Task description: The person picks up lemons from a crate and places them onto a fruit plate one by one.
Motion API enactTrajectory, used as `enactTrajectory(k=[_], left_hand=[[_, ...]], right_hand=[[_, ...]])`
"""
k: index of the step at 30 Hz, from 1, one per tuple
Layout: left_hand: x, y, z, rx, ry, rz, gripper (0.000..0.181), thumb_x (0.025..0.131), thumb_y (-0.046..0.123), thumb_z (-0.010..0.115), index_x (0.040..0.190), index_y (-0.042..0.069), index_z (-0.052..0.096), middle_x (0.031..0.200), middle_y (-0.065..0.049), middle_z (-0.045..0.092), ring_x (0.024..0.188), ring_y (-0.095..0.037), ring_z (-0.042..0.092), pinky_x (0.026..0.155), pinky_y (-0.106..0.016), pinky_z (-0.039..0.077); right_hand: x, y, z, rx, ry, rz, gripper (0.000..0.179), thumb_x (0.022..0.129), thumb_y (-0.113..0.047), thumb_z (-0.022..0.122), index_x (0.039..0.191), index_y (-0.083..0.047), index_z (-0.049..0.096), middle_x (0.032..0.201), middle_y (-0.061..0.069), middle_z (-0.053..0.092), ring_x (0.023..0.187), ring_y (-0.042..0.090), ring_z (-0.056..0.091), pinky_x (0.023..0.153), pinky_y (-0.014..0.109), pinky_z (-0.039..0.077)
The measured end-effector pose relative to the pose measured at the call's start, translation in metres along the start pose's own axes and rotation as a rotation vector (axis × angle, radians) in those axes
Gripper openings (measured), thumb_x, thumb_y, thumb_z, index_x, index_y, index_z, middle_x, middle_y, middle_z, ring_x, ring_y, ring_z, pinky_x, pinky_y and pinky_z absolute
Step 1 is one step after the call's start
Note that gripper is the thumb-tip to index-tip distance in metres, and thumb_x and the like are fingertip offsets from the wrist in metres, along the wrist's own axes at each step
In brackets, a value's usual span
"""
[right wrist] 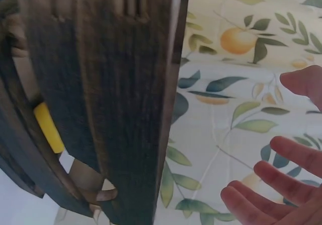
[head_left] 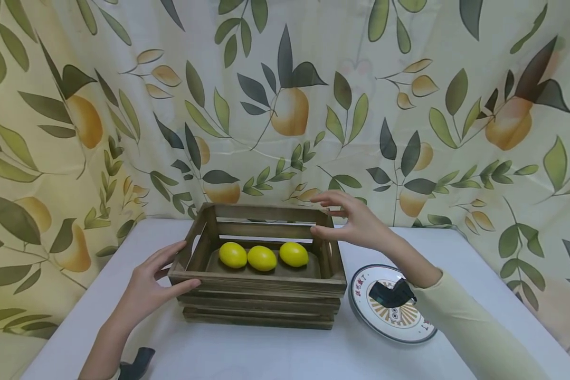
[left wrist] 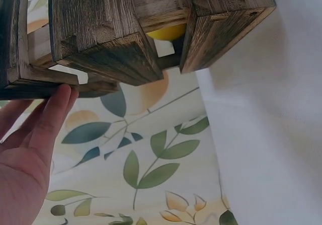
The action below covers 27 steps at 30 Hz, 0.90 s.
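Note:
A dark brown slatted wooden crate [head_left: 261, 287] stands on the white table. Inside it lie three yellow lemons [head_left: 262, 258], grouped toward the middle. My left hand [head_left: 144, 285] is at the crate's left front corner, thumb along the front rim and fingers extended at the left end. In the left wrist view, its fingertips [left wrist: 64, 95] touch the edge of a top slat. Above the right end of the crate, my right hand [head_left: 353, 221] has thumb and fingers spread, with nothing between them. The right wrist view shows those spread fingers [right wrist: 287, 177] apart from the slats.
Right of the crate, a white plate [head_left: 361, 306] with a dark rim and printed design lies partly under the right forearm. Behind the table [head_left: 266, 353] hangs a curtain [head_left: 313, 163] patterned with leaves and fruit. Dark straps [head_left: 390, 293] are at both wrists.

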State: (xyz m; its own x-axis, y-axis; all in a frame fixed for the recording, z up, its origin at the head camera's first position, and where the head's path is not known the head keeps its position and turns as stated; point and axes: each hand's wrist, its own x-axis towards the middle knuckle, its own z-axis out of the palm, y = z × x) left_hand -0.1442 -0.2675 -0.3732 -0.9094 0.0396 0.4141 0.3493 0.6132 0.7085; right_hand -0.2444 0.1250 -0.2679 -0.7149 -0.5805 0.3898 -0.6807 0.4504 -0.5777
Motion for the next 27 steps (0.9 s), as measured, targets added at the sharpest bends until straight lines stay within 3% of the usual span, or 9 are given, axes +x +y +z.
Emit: enactTrajectory(k=[9,13,19,27], left_hand=[[0.002,-0.003,-0.001,0.034,0.008,0.003,0.080,0.073,0.026,0.087,0.141,0.007,0.050,0.143,-0.012,0.051,0.125,-0.030,0.053,0.093,-0.016,0.048],[0.002,-0.005,0.000,0.025,0.012,0.020,0.080,0.073,0.025,0.087,0.141,0.006,0.050,0.143,-0.011,0.051,0.125,-0.029,0.053,0.093,-0.015,0.048],[0.002,-0.004,0.000,0.021,0.010,0.022,0.079,0.073,0.025,0.087,0.141,0.007,0.051,0.143,-0.012,0.051,0.125,-0.031,0.053,0.094,-0.041,0.052],[0.002,-0.005,-0.001,0.002,0.002,0.021,0.079,0.075,0.026,0.086,0.142,0.007,0.050,0.144,-0.014,0.049,0.126,-0.034,0.051,0.094,-0.046,0.052]], right_hand=[[0.020,0.002,0.003,0.013,-0.010,0.005,0.051,0.082,-0.013,0.078,0.129,-0.005,0.060,0.131,0.015,0.057,0.121,0.035,0.055,0.098,0.047,0.051],[0.026,0.004,0.001,0.025,-0.001,0.016,0.049,0.083,-0.011,0.077,0.129,-0.004,0.060,0.131,0.016,0.056,0.121,0.035,0.055,0.099,0.048,0.050],[0.037,0.007,0.003,0.053,0.010,0.040,0.049,0.083,-0.012,0.077,0.128,-0.002,0.060,0.131,0.015,0.056,0.121,0.036,0.054,0.101,0.050,0.049],[0.051,0.005,0.009,0.099,-0.007,0.051,0.047,0.085,-0.011,0.075,0.128,-0.002,0.059,0.132,0.016,0.055,0.121,0.035,0.054,0.103,0.050,0.047]])
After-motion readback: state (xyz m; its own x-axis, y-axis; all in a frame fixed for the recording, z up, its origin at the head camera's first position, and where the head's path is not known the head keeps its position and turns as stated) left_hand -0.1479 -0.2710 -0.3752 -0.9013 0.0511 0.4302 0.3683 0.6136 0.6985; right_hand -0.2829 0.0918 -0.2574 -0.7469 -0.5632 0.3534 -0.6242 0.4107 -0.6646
